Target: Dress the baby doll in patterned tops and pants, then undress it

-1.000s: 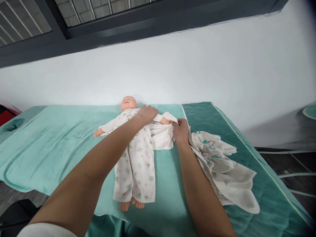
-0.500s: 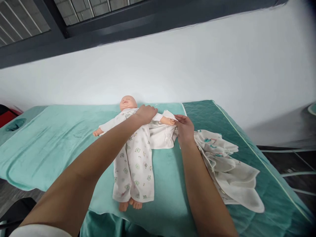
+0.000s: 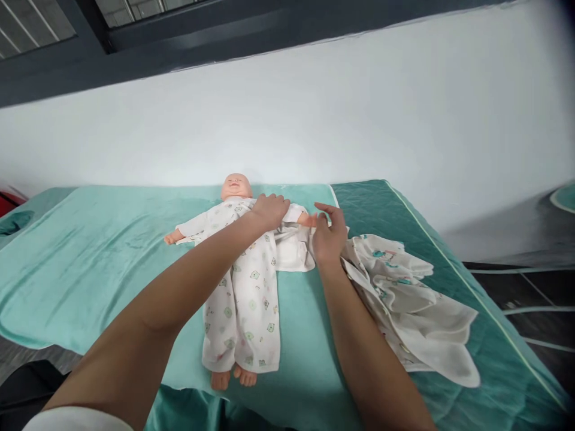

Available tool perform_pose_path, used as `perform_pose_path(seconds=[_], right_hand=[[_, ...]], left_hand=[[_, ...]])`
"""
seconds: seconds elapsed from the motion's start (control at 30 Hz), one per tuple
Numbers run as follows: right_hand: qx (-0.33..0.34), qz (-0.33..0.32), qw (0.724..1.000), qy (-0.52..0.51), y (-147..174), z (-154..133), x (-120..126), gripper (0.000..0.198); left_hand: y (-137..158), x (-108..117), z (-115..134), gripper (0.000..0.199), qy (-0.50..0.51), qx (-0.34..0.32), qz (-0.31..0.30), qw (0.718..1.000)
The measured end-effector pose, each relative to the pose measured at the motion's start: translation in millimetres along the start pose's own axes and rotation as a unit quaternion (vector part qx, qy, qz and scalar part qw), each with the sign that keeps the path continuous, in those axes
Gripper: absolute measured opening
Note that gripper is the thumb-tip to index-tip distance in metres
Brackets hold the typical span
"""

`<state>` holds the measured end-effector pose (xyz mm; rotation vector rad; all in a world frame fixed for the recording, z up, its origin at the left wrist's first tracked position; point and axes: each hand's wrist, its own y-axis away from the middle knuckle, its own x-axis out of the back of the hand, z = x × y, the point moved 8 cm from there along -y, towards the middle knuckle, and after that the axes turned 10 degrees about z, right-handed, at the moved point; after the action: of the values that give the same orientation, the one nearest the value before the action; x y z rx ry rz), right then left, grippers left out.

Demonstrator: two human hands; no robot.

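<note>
A baby doll (image 3: 241, 299) lies on its back with its bald head toward the wall and its bare feet toward me. It wears white clothes with a small print. My left hand (image 3: 272, 211) is closed over the sleeved upper part of the doll's arm on the right side. My right hand (image 3: 330, 234) is at that arm's bare hand (image 3: 307, 219), thumb and forefinger apart, its other fingers curled. Whether it touches the doll's hand I cannot tell. White cloth (image 3: 294, 252) of the garment lies spread below this arm.
Light green velvety cloth (image 3: 112, 251) covers most of the bed. Darker green quilted bedding (image 3: 368, 203) shows on the right, with a crumpled white printed baby garment (image 3: 417, 317) on it. A white wall (image 3: 287, 120) and a dark window frame (image 3: 179, 39) stand behind.
My right hand's fingers have parted from a pinch on white cloth by the doll's hand, and the hand has shifted slightly left. My left hand stays on the doll's arm.
</note>
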<state>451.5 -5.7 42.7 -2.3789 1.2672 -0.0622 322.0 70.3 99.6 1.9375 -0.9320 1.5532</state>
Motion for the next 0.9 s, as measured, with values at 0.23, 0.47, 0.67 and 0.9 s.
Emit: perform_pose_path(seconds=[0.23,0.47,0.67,0.9], right_hand=[[0.116,-0.342,0.930,0.063,60.7,-18.9,-62.7,0.042],[0.139,-0.395,0.905,0.071,77.1,-28.0,-79.8,0.047],[0.081,-0.414,0.905,0.051,83.0,-26.8,-87.1,0.052],[-0.031,-0.430,0.902,0.016,84.7,-6.1,-90.3,0.076]], left_hand=[[74.8,16.4,-66.3,0.033,0.205,0.189,0.167,0.946],[154.9,-39.2,-123.2,0.038,0.510,0.321,0.327,0.728],[162.3,-61.4,-131.9,0.033,0.569,0.350,0.340,0.662],[162.1,-46.9,-119.5,0.028,0.508,0.295,0.355,0.727]])
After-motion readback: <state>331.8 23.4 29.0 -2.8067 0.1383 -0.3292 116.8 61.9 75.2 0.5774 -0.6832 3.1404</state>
